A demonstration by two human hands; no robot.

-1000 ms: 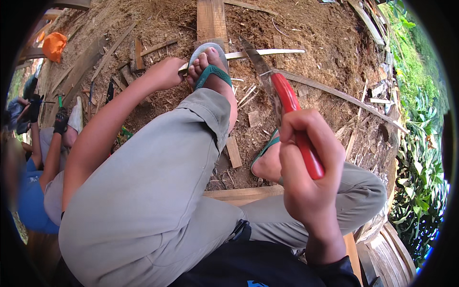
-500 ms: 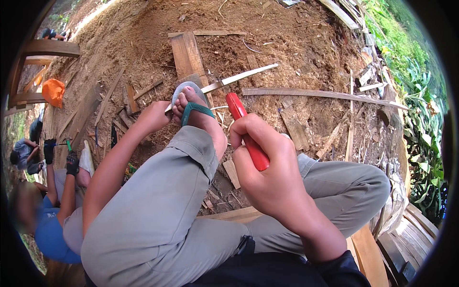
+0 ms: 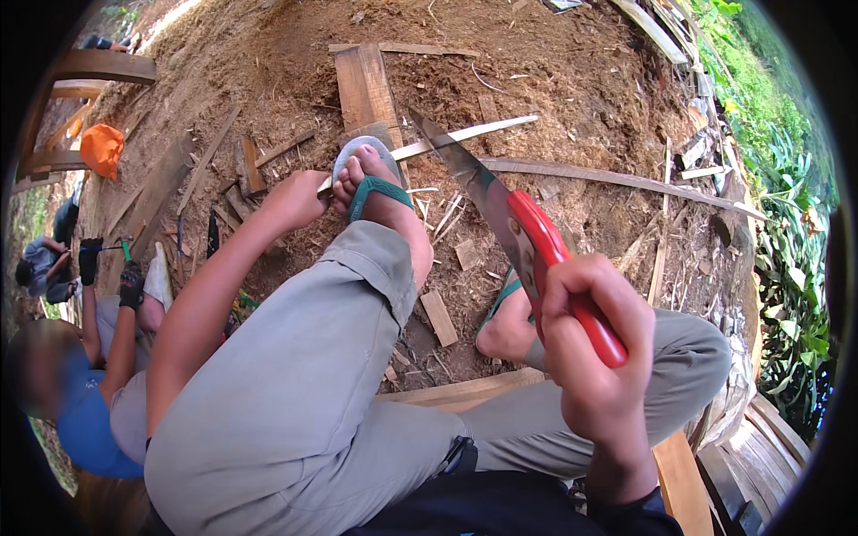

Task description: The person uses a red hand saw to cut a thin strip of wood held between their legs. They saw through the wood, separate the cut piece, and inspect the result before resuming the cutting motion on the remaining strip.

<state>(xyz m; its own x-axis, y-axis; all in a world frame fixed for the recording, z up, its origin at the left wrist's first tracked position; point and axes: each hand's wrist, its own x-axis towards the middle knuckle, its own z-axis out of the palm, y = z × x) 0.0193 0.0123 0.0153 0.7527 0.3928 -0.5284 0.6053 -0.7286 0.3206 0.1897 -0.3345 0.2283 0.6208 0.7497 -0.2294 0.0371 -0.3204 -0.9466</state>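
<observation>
The thin pale wooden strip (image 3: pixel 484 129) passes beneath the grey-soled green-strapped sandal (image 3: pixel 380 185) and crosses the flat brown wooden board (image 3: pixel 361 85). The red-handled metal-bladed tool (image 3: pixel 536 223) is right of the sandal; the crumpled orange bundle (image 3: pixel 102 150), far left.

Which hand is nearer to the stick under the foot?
Left. The left hand holds the stick by one end; the right hand, holding a red-handled tool, is apart from it, toward the body.
</observation>
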